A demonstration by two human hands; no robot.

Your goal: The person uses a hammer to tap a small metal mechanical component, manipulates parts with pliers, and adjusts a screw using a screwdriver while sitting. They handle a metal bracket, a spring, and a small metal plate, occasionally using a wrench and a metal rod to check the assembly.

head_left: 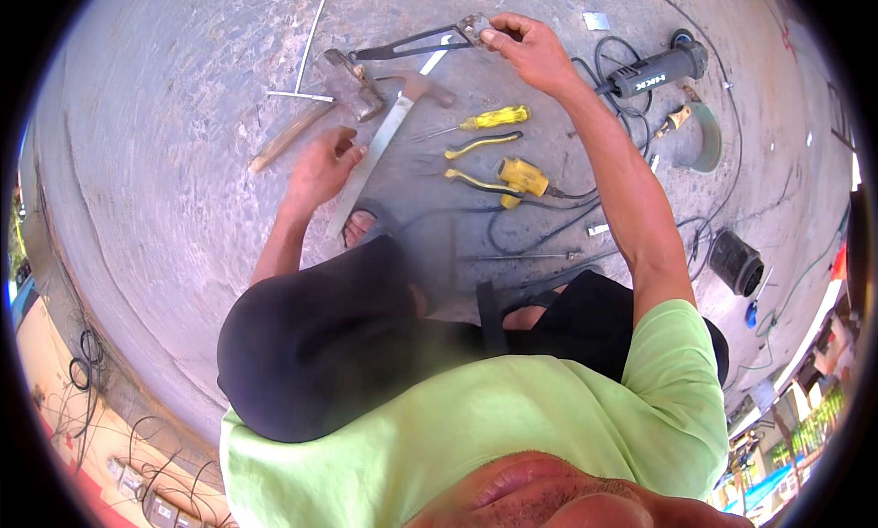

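Note:
My right hand [529,48] pinches the worn, squarish end of a long dark metal frame tool [412,45], whose narrow tip points left. Its exact kind is unclear. My left hand [322,169] has its fingers loosely curled and apart, the thumb beside a long flat silver metal strip [377,153]. A rusty hammer head [426,88] lies at the strip's upper part; whether they are joined I cannot tell. Left of it rests a sledgehammer [352,84] with a wooden handle. Between my arms lie a yellow-handled screwdriver [494,117] and yellow-and-black pliers [483,145].
A yellow electrical connector [523,177] and looping black cables lie before my feet. Farther right are a black angle grinder [660,69], a curved greenish piece [707,139] and a black cup-shaped container [735,263]. A thin T-shaped metal rod [311,48] lies at upper left.

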